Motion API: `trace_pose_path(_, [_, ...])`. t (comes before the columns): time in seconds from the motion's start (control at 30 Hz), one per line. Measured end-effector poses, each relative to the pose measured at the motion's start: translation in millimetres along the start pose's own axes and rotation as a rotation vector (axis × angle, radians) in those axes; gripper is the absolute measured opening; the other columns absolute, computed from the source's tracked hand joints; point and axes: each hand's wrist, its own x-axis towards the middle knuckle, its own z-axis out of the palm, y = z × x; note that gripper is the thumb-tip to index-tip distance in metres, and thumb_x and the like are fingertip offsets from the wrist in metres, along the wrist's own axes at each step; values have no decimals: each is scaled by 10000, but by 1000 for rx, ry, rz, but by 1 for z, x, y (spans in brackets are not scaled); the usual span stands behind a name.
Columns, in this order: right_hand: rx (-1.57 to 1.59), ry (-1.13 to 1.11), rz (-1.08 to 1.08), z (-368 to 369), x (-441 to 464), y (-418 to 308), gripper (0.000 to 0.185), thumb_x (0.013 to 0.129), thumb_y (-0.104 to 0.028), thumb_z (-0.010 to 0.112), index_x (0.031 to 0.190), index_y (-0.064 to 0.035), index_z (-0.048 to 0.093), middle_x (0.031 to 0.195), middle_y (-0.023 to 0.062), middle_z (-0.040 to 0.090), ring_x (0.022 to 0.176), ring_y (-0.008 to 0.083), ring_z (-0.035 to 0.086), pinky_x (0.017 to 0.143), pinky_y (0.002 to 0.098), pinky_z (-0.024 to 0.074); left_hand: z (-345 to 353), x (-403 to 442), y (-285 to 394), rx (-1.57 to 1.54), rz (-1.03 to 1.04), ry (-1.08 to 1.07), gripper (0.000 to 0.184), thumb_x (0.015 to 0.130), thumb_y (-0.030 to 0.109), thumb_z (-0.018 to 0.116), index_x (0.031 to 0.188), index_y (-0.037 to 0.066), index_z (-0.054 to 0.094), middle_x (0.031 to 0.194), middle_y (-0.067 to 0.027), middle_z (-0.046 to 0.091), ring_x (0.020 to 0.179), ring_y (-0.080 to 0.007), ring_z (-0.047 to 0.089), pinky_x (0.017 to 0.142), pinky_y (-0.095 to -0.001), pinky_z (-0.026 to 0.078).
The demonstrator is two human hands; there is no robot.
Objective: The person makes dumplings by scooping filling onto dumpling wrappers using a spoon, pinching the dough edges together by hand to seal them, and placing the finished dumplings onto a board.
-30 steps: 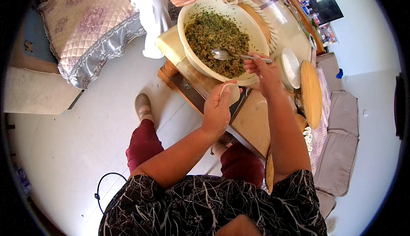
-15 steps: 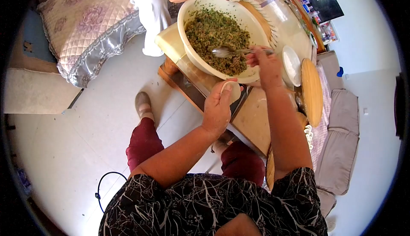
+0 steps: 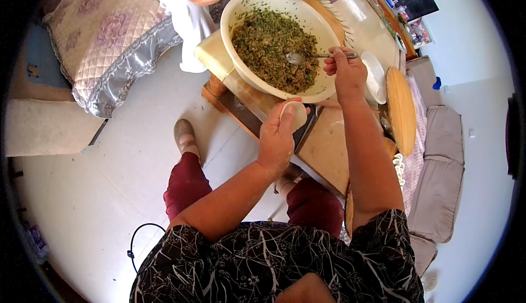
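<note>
The left hand [image 3: 277, 137] pinched a pale wrapper [image 3: 298, 117]; the right hand [image 3: 348, 76] gripped a spoon [image 3: 296, 58], its tip in filling [image 3: 266, 48] ahead.

Brown filling [image 3: 268, 53] flecked with green, cream bowl [image 3: 324, 29].
From here I see an off-white wrapper [image 3: 298, 116], silvery spoon [image 3: 296, 58], maroon trousers [image 3: 186, 185], black shirt [image 3: 274, 256] patterned with whitish branches.

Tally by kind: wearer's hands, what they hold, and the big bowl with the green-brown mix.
Hands: 2 (left hand, right hand)
Dough round: 1, in the left
Spoon: 1, in the right
Big bowl: 1
Total: 5
</note>
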Motion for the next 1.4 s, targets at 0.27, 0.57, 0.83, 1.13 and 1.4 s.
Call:
trace_pose_path(0.27, [55,-154,13,10,-20,5,231,850,-182,521,897,36,579,685,97,596,560,129,555,537,246,462,-1,-4,-1,102,-22,33,327,938,215,349,1106,-22,501,992,-138,595,927,-172,564,841,-275,433])
trace_pose_path(0.57, [129,-215,-3,-7,-32,-10,236,851,-188,520,873,37,585,682,75,585,596,120,546,532,247,442,1,1,2,-96,-79,25,311,935,198,350,1133,-8,471,1013,-136,584,914,-191,569,831,-296,447])
trace_pose_path(0.83, [-345,-58,-152,-45,-11,-10,254,867,-212,483,802,11,586,641,49,574,576,116,526,556,244,434,0,-3,-3,-4,14,48,311,928,192,372,1095,-36,502,1007,-142,589,928,-201,567,850,-295,431])
trace_pose_path(1.13, [-687,-79,-296,-31,-12,21,273,853,-245,523,923,14,575,724,112,587,632,181,566,617,292,458,2,-1,3,-53,-35,16,319,930,219,379,1113,-15,496,978,-134,600,889,-168,577,819,-274,447])
trace_pose_path(1.4, [-342,-109,-10,-13,-40,-25,234,875,-206,510,890,14,588,705,59,598,608,109,554,587,229,451,3,0,1,-31,-12,13,322,929,231,385,1103,-13,503,966,-135,606,890,-170,580,815,-270,449])
